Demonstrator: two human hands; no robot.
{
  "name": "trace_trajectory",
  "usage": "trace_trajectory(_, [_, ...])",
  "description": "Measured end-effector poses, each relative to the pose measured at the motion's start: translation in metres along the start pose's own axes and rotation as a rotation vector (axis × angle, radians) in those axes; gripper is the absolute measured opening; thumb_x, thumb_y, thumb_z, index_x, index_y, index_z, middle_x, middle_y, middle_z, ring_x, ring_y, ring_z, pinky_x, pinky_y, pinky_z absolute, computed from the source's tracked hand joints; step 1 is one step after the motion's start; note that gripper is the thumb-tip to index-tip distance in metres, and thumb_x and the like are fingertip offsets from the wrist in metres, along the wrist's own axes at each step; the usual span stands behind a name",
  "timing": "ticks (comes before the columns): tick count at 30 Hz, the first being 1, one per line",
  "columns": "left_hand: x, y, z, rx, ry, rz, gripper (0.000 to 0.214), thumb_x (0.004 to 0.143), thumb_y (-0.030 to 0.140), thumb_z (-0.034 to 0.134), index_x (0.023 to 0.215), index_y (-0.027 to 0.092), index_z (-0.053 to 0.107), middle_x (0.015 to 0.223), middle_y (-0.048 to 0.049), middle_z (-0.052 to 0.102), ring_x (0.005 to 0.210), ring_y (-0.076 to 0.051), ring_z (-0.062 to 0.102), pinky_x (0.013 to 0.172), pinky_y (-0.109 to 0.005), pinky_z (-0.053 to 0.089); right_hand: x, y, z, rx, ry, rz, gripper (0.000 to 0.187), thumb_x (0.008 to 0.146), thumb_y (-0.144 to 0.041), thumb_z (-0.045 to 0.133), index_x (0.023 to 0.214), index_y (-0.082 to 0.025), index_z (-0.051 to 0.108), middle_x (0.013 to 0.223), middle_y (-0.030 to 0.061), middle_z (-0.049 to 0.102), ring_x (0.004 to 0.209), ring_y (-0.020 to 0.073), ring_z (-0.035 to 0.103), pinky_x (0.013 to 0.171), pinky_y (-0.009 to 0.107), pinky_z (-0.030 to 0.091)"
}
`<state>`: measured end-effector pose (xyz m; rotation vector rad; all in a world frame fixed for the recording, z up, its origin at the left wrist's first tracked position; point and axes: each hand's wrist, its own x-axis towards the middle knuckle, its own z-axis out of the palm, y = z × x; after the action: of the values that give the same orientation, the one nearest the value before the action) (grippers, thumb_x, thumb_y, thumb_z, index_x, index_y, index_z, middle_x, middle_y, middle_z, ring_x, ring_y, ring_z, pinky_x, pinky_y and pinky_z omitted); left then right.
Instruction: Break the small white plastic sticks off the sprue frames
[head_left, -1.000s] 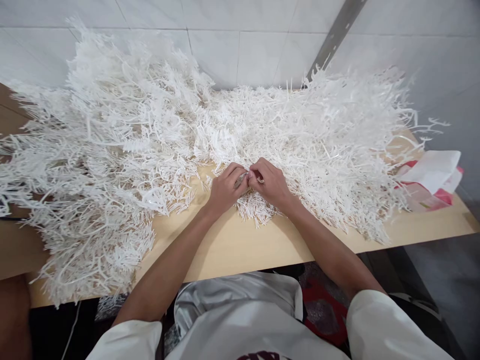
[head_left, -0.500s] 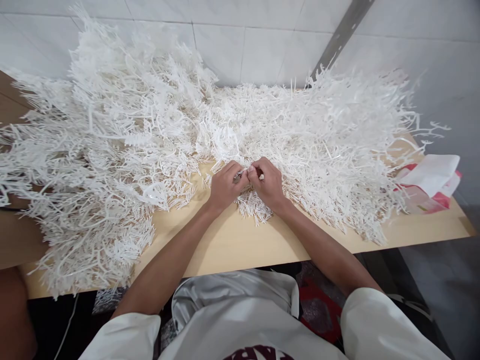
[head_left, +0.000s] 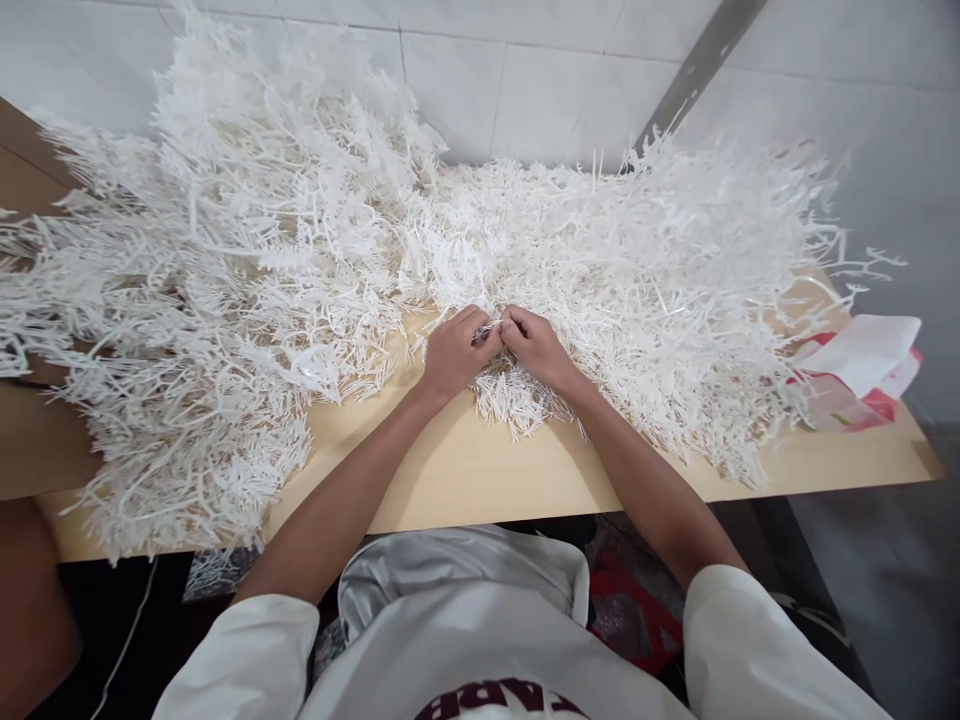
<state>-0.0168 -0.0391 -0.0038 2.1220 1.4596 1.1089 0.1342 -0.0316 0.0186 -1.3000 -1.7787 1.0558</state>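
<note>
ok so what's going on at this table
A person's left hand and right hand meet at the fingertips over a wooden table, seemingly pinching a thin white sprig, mostly hidden by the fingers. Branching white sprigs lie heaped to either side and behind the hands. A pink-and-white packet sits near the table's right end.

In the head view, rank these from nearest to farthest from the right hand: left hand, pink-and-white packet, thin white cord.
1. Left hand: immediately beside the right hand, on its left.
2. Pink-and-white packet: on the table's right end.
3. Thin white cord: lower left, below the table edge.
</note>
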Motion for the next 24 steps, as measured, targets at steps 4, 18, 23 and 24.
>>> trace_trajectory(4, [0.004,0.001,0.003,0.020,-0.004,-0.033,0.026,0.091,0.030,0.051,0.068,0.019,0.045,0.073,0.0011,0.054,0.068,-0.012,0.047,0.062,-0.027,0.030,0.002,0.003,0.001,0.004,0.038,-0.009,0.022,0.086,-0.027,0.044,0.065,-0.022,0.039,0.054,-0.0060,0.039,0.054,0.0095,0.036,0.053,0.025,0.027])
trace_trajectory(18, [0.023,-0.012,0.005,-0.061,0.152,-0.216,0.027,0.086,0.025,0.052,0.064,0.020,0.037,0.062,0.0023,0.047,0.059,-0.012,0.040,0.057,-0.028,0.030,0.001,0.003,0.000,0.201,-0.011,-0.006,0.026,0.090,-0.028,0.046,0.066,-0.024,0.039,0.047,-0.0095,0.038,0.040,0.0075,0.040,0.044,0.023,0.035])
trace_trajectory(23, [0.027,-0.018,-0.002,-0.053,0.170,-0.029,0.028,0.092,0.031,0.048,0.068,0.021,0.038,0.069,0.0003,0.049,0.066,-0.013,0.045,0.063,-0.029,0.036,-0.008,0.010,-0.002,0.136,0.023,-0.053,0.027,0.093,-0.041,0.048,0.074,-0.023,0.048,0.054,-0.0065,0.051,0.050,0.0100,0.053,0.053,0.026,0.041])
trace_trajectory(24, [0.026,-0.016,-0.003,-0.061,0.130,0.045,0.026,0.094,0.035,0.046,0.072,0.021,0.043,0.076,-0.0012,0.054,0.072,-0.014,0.050,0.067,-0.029,0.039,-0.007,0.011,-0.004,0.102,0.091,-0.065,0.027,0.093,-0.043,0.049,0.076,-0.023,0.050,0.056,-0.0061,0.051,0.051,0.0099,0.053,0.054,0.026,0.041])
